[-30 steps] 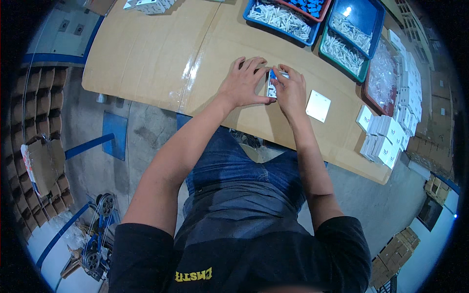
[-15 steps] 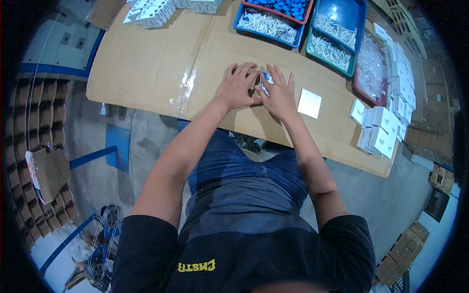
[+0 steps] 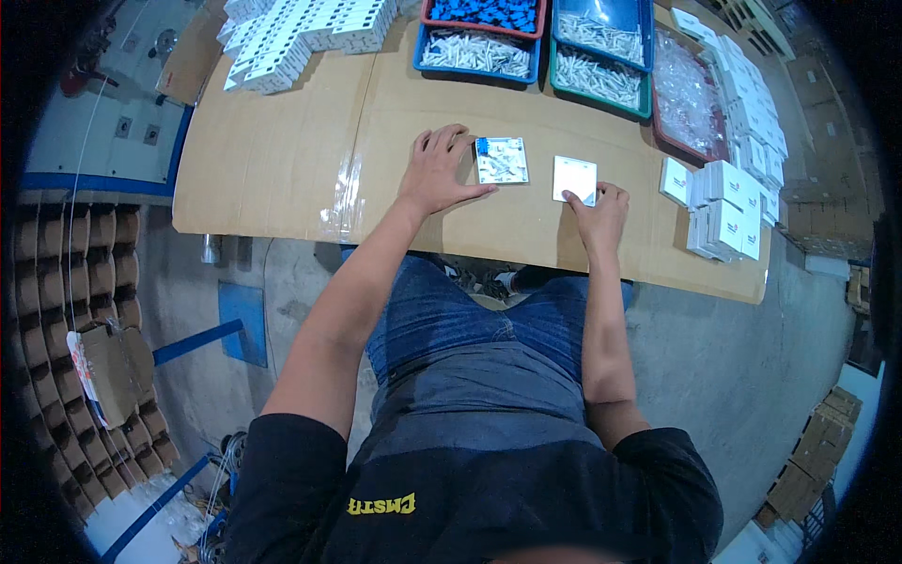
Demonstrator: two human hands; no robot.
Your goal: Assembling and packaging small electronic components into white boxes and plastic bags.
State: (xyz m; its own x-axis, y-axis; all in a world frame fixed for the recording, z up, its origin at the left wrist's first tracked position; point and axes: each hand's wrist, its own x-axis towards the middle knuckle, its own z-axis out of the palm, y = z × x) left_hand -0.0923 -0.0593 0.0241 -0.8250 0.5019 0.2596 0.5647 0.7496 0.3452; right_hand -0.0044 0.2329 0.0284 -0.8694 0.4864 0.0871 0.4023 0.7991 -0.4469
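A shallow square white box lies uncovered on the cardboard-topped table, with white pieces and a blue piece inside. Beside its left edge is my left hand, fingers and thumb spread and holding nothing. To the right of the box lies a flat white square box lid. My right hand pinches its near right corner, the thumb on top and the fingers at the edge. Part of the grip under the lid is hidden.
Along the far edge stand a blue tray and a green tray of white plugs, a red tray of blue pieces and a red tray of clear bags. White boxes are stacked far left and right.
My right hand has left the small box and moved right onto the white lid. The left hand has opened beside the box, whose contents now show. The view has shifted slightly.
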